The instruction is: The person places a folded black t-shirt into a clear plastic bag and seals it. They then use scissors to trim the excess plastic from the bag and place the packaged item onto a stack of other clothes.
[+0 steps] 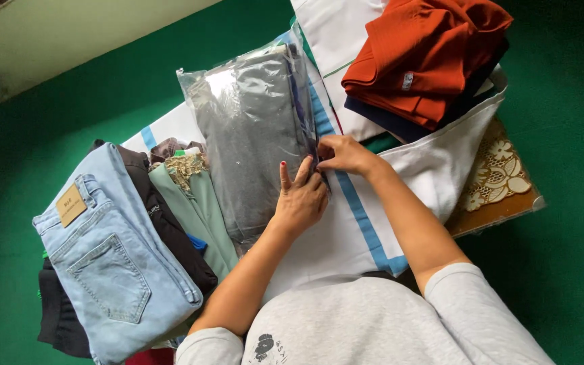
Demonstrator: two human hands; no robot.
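**A:** Clear plastic bag (251, 128) with a folded grey garment inside: where was it?

**B:** Lying on the white cloth with blue stripes (359, 223), around the middle of it, long side running toward the far edge. Bag mouth side faced the person.

**A:** Hands?

**B:** Left hand (300, 197) lay flat on the bag's near right corner, fingers spread, pressing down, not closed around anything. Right hand (343, 154) was just beside it at the bag's right edge, fingertips pinched on the plastic there (thumb hidden, so exact pinch point unclear). The two hands were almost touching.

**A:** Neighbours?

**B:** Left of the bag: a pale green garment (197, 209) with a lace collar, touching the bag's edge. Further left, light blue jeans (113, 263) folded on top of dark clothing (59, 311), back pocket up, at the cloth's left edge. At the far right corner: a folded rust-orange garment (427, 54) stacked on something navy. A brown mat with white floral pattern (501, 182) stuck out from under the cloth's right edge. Everything sat on a green floor (569, 270).
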